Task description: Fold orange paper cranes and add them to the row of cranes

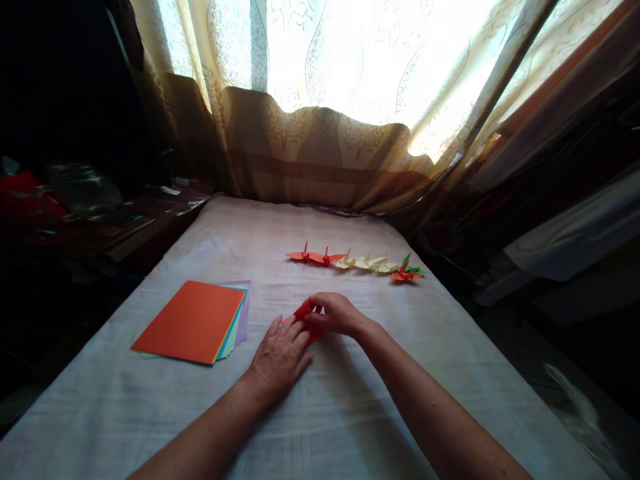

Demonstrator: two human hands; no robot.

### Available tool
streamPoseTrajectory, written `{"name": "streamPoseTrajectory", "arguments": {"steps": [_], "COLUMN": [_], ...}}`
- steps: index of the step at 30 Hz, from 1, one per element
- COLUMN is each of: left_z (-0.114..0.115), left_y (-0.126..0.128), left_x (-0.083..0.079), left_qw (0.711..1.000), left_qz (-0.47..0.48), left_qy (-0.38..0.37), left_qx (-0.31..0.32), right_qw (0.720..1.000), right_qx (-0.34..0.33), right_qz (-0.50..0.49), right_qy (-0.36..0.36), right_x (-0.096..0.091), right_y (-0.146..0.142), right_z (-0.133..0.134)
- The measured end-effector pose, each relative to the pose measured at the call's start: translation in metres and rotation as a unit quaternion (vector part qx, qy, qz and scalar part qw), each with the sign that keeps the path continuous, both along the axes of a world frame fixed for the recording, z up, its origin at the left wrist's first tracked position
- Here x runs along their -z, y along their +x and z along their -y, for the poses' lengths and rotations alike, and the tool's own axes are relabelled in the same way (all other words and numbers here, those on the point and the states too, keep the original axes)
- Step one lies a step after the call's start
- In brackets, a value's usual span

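A partly folded red paper lies on the cloth-covered table in front of me. My left hand lies flat with its fingers stretched out, pressing the paper's near edge down. My right hand is closed in a pinch on the paper's raised flap. A stack of coloured sheets, orange on top, lies to the left of my left hand.
A row of several finished paper cranes in red, cream and green runs across the table farther back. A curtain hangs behind the table under a bright window. A glass jar stands on dark furniture at the left.
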State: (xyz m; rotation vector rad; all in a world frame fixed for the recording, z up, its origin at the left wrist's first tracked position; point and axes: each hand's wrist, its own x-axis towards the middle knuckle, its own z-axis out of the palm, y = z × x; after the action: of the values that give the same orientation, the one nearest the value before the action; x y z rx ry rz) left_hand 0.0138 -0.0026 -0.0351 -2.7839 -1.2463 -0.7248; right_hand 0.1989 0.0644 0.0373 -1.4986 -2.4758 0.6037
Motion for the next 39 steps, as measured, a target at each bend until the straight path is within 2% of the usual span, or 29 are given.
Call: {"name": "streamPoseTrajectory", "arguments": {"steps": [5, 9, 12, 15, 18, 22, 25, 29, 39], "left_z": [0.0, 0.002, 0.002, -0.008, -0.031, -0.064, -0.078, -0.085, -0.083], "left_y": [0.001, 0.001, -0.002, -0.008, -0.012, -0.007, -0.002, 0.001, 0.009], "left_x": [0.0, -0.004, -0.011, -0.021, -0.034, -0.049, -0.053, -0.048, -0.047], "left_qw": [1.0, 0.999, 0.998, 0.992, 0.975, 0.954, 0.926, 0.886, 0.834], "left_qz": [0.004, -0.006, 0.032, 0.103, 0.203, 0.248, 0.272, 0.331, 0.393], "left_qy": [-0.007, -0.033, -0.047, -0.069, -0.083, -0.169, -0.258, -0.324, -0.386], "left_qx": [-0.004, 0.005, 0.017, -0.005, -0.048, 0.011, 0.037, 0.022, 0.032], "right_qw": [0.995, 0.987, 0.983, 0.975, 0.967, 0.96, 0.961, 0.962, 0.949], "right_qx": [0.06, 0.074, 0.094, 0.124, 0.129, 0.116, 0.12, 0.124, 0.173], "right_qz": [-0.083, -0.137, -0.144, -0.155, -0.183, -0.207, -0.206, -0.213, -0.255], "right_qy": [0.014, 0.025, 0.059, 0.095, 0.122, 0.146, 0.139, 0.12, 0.064], "right_x": [0.011, 0.016, 0.023, 0.034, 0.044, 0.048, 0.049, 0.051, 0.052], "right_y": [-0.007, -0.007, -0.007, -0.008, -0.01, -0.012, -0.011, -0.006, -0.004], "right_z": [0.005, 0.01, 0.012, 0.015, 0.018, 0.021, 0.021, 0.022, 0.024]}}
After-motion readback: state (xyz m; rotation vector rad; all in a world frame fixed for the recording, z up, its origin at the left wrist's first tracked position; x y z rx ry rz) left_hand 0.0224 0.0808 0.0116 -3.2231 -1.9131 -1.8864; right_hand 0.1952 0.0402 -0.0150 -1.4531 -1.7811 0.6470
